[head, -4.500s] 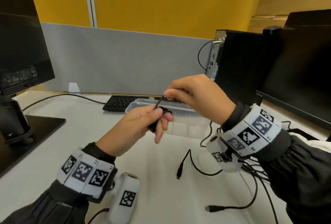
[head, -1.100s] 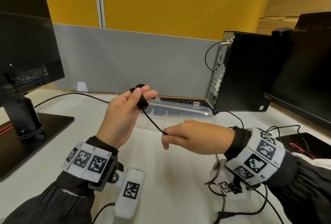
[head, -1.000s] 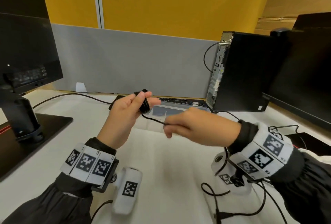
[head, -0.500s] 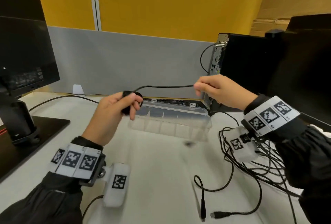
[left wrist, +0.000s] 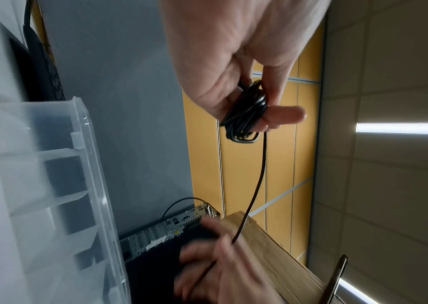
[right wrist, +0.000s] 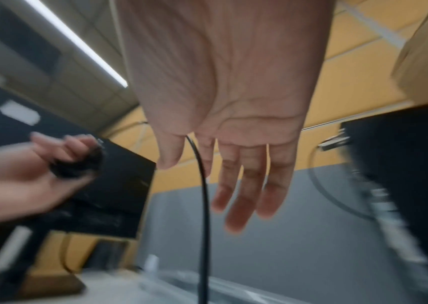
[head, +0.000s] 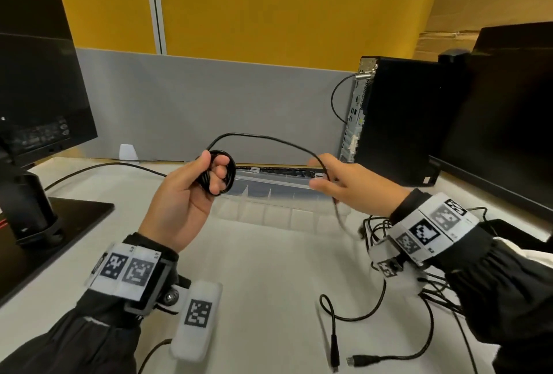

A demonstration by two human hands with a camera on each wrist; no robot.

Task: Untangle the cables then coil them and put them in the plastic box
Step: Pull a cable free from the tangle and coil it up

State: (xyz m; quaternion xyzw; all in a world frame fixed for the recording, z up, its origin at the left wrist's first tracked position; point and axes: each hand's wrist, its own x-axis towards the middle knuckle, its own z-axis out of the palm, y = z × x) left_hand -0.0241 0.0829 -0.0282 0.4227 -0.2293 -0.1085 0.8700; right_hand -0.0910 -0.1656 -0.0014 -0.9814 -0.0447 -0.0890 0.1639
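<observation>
The left hand (head: pixel 191 191) pinches the coil (head: pixel 220 171) at frame centre; the cable (head: pixel 269 137) arcs rightward to the spread-fingered right hand (head: pixel 350 185).

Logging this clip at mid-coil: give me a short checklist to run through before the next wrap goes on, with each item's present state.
1. Coil held firm by left hand: ok.
2. Free cable run guided by right hand: ok; it passes between thumb and straight fingers.
3. Run free of knots between the hands: ok.
4. Tail clear of the cable pile on the table: cannot tell.
5. Plastic box open, within reach: ok.
</observation>
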